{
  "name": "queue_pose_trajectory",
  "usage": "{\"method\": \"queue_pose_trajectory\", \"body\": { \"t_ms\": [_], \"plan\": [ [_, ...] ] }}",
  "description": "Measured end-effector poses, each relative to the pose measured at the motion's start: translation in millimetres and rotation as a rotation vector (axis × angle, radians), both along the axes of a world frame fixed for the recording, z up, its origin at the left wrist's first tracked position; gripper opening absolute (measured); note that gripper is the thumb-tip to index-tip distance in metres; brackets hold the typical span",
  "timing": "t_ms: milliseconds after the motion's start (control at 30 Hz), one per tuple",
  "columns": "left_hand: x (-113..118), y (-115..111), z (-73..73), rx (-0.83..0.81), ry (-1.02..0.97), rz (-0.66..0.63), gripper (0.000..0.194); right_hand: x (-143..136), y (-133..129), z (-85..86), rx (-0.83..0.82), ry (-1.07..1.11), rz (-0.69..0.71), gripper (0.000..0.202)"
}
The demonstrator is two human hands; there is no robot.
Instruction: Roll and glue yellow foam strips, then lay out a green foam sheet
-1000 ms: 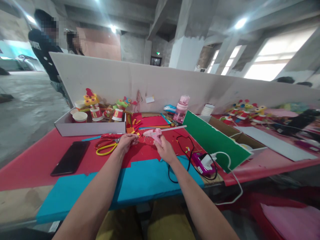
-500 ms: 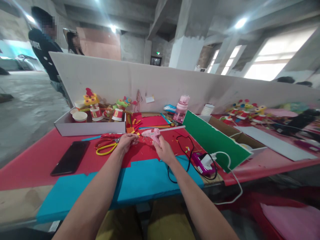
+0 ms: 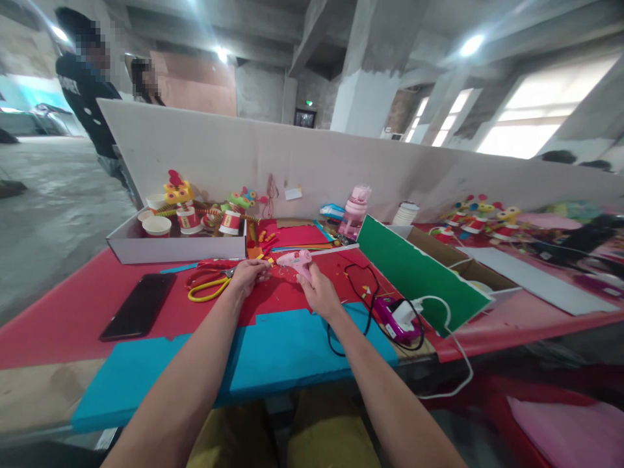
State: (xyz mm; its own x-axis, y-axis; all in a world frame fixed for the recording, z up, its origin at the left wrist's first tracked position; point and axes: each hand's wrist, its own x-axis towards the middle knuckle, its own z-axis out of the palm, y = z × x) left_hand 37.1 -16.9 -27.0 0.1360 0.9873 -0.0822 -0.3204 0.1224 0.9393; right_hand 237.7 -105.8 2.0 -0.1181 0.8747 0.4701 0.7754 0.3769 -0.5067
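In my right hand (image 3: 316, 286) is a pink hot glue gun (image 3: 295, 260), its nozzle pointing left toward my other hand. The fingers of my left hand (image 3: 249, 275) are pinched together just left of the nozzle. A tiny yellowish piece shows at the fingertips, too small to name. Beside my left wrist lie scissors with yellow and red handles (image 3: 209, 290). Under both hands is red paper covering the table (image 3: 287, 302), with small yellow and orange scraps around.
A black phone (image 3: 139, 305) lies at left. Behind it, a white box (image 3: 175, 252) holds paper cups and cup figures. At right are a purple power strip (image 3: 397, 322) with cables and a green-sided box (image 3: 414, 273). A white partition (image 3: 312, 159) stands behind; people are beyond it.
Hardly anything differs. Both hands and the glue gun keep nearly the same place, with only a slight shift of the view.
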Motion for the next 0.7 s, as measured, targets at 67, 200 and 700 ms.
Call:
{"method": "queue_pose_trajectory", "body": {
  "t_ms": [67,200,700],
  "plan": [
    [0.0,0.2,-0.7,0.004,0.001,-0.001,0.015,-0.1,-0.5,0.9,-0.003,-0.004,0.001,0.028],
    [-0.1,0.7,-1.8,0.013,-0.001,0.001,0.018,0.0,-2.1,4.1,-0.014,-0.018,-0.004,0.027],
    [-2.5,-0.7,3.5,-0.03,-0.125,-0.008,0.018,27.2,34.3,-21.1,-0.374,0.892,0.008,0.03]
  ]
}}
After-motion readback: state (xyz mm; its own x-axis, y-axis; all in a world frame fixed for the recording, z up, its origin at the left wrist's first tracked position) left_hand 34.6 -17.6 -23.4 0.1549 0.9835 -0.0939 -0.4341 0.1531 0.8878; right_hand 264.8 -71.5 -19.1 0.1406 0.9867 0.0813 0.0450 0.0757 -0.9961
